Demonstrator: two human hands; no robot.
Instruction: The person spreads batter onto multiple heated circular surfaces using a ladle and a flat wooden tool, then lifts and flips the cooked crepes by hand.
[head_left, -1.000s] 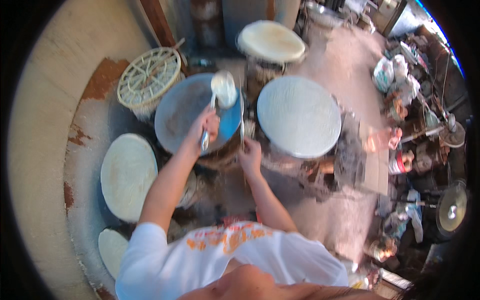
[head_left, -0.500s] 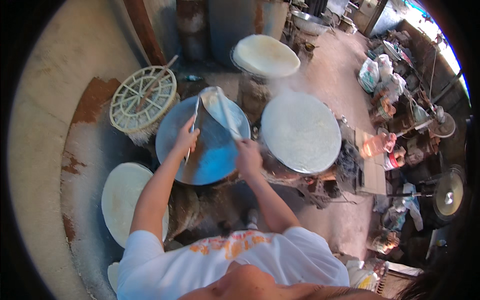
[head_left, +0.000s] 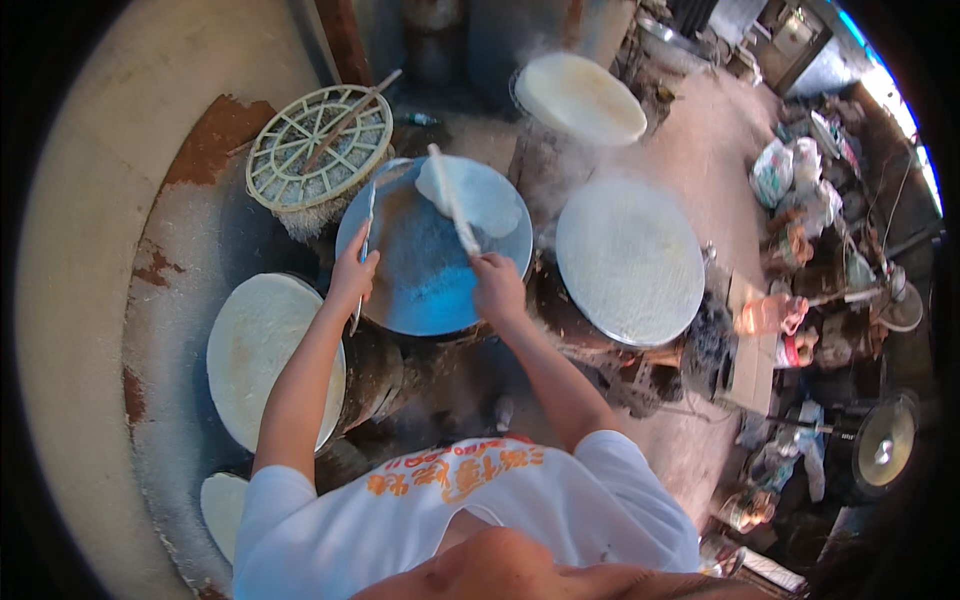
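A round dark griddle [head_left: 405,285] lies in front of me, with a pale, wet patch of batter [head_left: 498,208] on its far right part. My left hand [head_left: 353,272] is closed round a thin metal handle, which looks like that of a ladle [head_left: 371,200]; its curved end is over the griddle's far left edge. In my right hand [head_left: 497,288] I grip a flat, pale wooden spreader [head_left: 455,205], slanting up and left across the batter. The fingers of both hands are wrapped tight.
To the right, a second griddle holds a steaming pale flatbread [head_left: 630,262]. More pale rounds are at the back [head_left: 580,98], on the left [head_left: 268,350] and at lower left [head_left: 222,505]. A round slatted rack [head_left: 285,150] bears a stick. Along the right stand a pinkish jug [head_left: 768,314] and clutter.
The ladle's end has swung left, off the middle of the griddle. A batter patch now shows under the spreader, whose tip has come away from the ladle. The whole view has shifted slightly.
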